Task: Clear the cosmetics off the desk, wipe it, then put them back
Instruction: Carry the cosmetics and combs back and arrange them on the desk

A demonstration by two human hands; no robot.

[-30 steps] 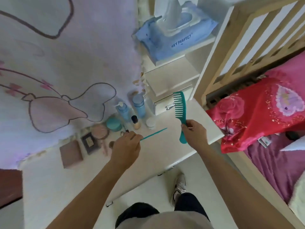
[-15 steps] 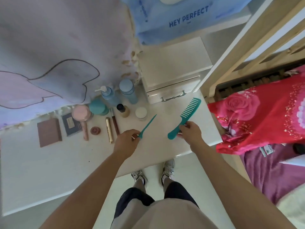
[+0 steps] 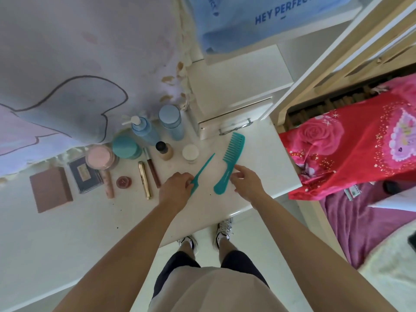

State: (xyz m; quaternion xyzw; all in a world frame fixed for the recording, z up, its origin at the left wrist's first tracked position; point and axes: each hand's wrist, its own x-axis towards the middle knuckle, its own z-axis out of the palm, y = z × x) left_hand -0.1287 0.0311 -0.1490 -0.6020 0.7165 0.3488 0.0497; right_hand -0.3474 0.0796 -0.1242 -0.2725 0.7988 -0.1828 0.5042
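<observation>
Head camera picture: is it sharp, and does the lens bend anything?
Head view: strong wide-angle bending, so the white desk edge and the pale wooden bed rails fan outward; daylight is soft, with no hard glare; the teal wide-tooth comb is fairly sharp, while the blue wipes pack at the top looks softer.

My teal wide-tooth comb (image 3: 230,162) lies flat on the white tabletop (image 3: 258,167), teeth away from me; the teal tail comb (image 3: 201,172) lies just beside it.
</observation>
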